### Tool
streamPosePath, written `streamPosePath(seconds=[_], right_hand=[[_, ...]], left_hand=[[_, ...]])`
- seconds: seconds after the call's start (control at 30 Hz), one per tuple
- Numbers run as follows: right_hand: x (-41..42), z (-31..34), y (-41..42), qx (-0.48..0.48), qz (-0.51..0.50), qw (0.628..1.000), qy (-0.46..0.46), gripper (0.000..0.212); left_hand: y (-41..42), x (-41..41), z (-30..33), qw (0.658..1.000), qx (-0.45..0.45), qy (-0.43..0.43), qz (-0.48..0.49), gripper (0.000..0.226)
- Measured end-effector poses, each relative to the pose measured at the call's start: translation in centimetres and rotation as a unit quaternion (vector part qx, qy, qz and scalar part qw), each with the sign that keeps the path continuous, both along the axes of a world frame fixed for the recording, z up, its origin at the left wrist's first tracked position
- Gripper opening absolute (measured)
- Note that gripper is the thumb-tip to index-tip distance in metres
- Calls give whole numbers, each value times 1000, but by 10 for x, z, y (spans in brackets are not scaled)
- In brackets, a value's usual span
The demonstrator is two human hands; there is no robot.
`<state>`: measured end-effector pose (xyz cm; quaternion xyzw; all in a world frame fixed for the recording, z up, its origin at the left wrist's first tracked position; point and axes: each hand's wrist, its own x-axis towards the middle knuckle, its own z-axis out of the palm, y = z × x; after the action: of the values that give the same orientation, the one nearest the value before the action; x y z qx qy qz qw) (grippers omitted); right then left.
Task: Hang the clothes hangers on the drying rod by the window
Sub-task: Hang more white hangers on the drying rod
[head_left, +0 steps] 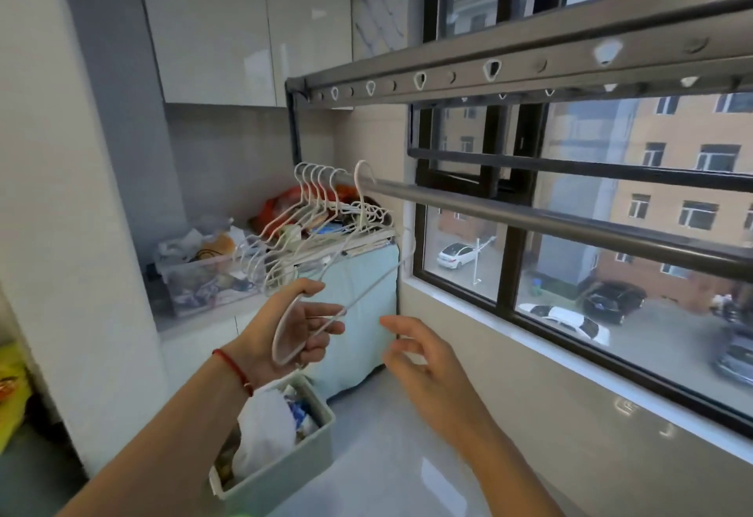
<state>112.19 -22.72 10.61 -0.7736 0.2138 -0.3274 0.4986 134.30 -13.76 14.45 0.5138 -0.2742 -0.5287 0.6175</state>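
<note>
A metal drying rod (529,217) runs across in front of the window. Several white hangers (313,190) hang bunched at its left end. One more white hanger (362,207) has its hook over the rod just right of the bunch. My left hand (297,325) grips the lower end of that hanger, fingers curled round the wire. My right hand (419,357) hovers open to the right of it, below the rod, holding nothing.
An upper rack bar with holes (489,68) runs above the rod. A light blue covered unit (358,313) with clutter on top stands under the hangers. A green bin (285,447) with a white bag sits below my left wrist. The window sill (570,349) lies at right.
</note>
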Motion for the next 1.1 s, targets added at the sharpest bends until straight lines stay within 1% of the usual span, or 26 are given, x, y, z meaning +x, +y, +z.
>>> streamPosePath(seconds=[0.1,0.2,0.43,0.6,0.8,0.87,0.93,0.97,1.0,1.03,1.07,1.1], right_hand=[[27,2,-9,-9,1,1000,-4,35],[55,-2,-13,-11,-22,1000,-6,37],[111,-10,-25,-5,-70,997,28,34],[135,-21,-25,2,-102,994,38,34],[146,-25,-20,6,-117,992,50,32],[147,-24,-17,13,-116,992,57,31],[145,-23,-14,9,-115,991,63,31],[144,-23,-12,9,-119,991,65,31],[142,-23,-11,13,-123,990,65,31],[139,-24,-9,19,-126,990,66,32],[135,-25,-7,22,-130,989,69,32],[130,-27,-5,23,-135,988,71,33]], left_hand=[[-19,31,7,1000,-9,-2,-10,57],[-38,66,8,1000,-4,-8,-28,58],[-81,136,-4,998,9,-7,-70,63],[-95,161,-16,995,24,9,-92,56],[-99,185,-21,990,34,6,-138,59],[-96,188,-16,989,43,-5,-141,61],[-92,190,-11,991,53,-17,-124,66],[-88,190,-8,992,53,-37,-105,71],[-83,190,-4,992,50,-78,-83,76],[-76,189,2,987,48,-141,-57,78],[-66,187,9,974,46,-219,-30,77],[-55,183,16,949,42,-312,-1,76]])
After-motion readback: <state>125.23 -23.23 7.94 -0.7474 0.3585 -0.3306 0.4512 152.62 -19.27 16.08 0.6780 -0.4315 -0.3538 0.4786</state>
